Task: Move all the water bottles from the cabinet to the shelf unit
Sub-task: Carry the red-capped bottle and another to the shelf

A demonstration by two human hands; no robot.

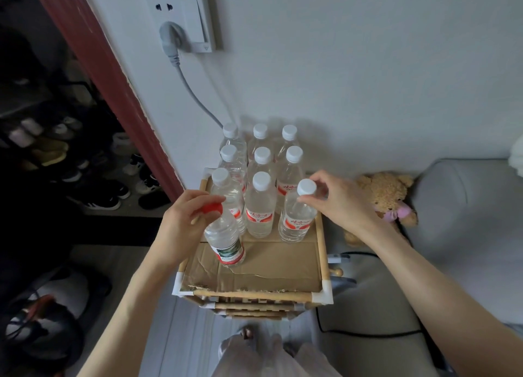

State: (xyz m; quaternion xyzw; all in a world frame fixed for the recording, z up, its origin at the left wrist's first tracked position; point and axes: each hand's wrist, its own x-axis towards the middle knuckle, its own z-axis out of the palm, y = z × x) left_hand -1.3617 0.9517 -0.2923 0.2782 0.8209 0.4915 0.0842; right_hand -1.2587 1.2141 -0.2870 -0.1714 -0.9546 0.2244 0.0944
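Left hand (181,221): is gripping the red-capped bottle (226,242) by its top (tilted).
Right hand (336,198): is pinching the white-capped bottle (297,216) on the shelf unit (321,246).

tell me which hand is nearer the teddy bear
Right. The right hand grips the cap of a white-capped bottle just left of the teddy bear. The left hand holds the red-capped bottle across the shelf top, much farther away.

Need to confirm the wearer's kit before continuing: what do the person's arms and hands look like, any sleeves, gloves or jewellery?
Both forearms are bare, no sleeves in view. The left hand and right hand wear no gloves; no rings, watch or bracelets show.
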